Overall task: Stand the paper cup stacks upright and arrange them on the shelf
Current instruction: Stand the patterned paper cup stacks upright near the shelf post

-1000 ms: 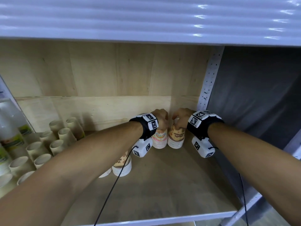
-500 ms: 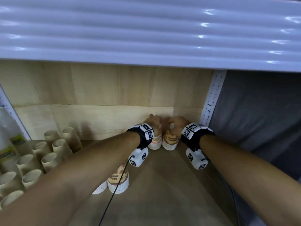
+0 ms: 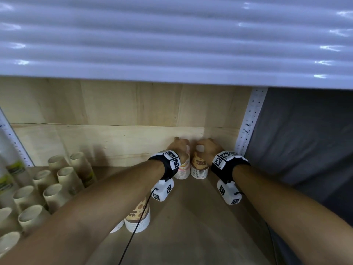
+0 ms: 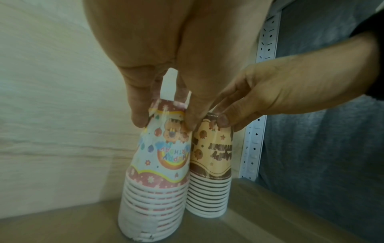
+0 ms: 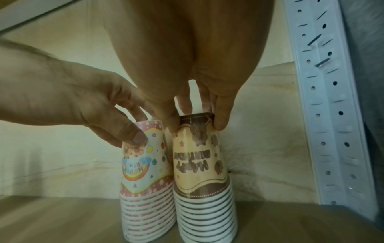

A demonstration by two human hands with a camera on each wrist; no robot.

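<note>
Two printed paper cup stacks stand rim-down, side by side, in the back right corner of the wooden shelf [image 3: 191,236]. My left hand [image 3: 178,147] pinches the top of the pink-and-blue stack [image 3: 183,170] [image 4: 160,172] [image 5: 145,184]. My right hand [image 3: 207,148] pinches the top of the brown-and-cream stack [image 3: 199,167] [image 4: 209,177] [image 5: 203,189]. The two stacks touch each other. A third brown-and-cream stack [image 3: 138,219] stands nearer the front, partly hidden under my left forearm, with the white edge of another stack [image 3: 116,227] peeking out beside it.
Several plain beige cup stacks [image 3: 55,186] crowd the shelf's left side, beside clear wrapped packs [image 3: 7,169]. A white perforated upright [image 3: 248,121] bounds the shelf on the right, with grey cloth beyond. The white shelf above [image 3: 172,44] overhangs closely.
Both hands have carried the two stacks deeper toward the back right corner, and the head view has dropped lower beneath the upper shelf.
</note>
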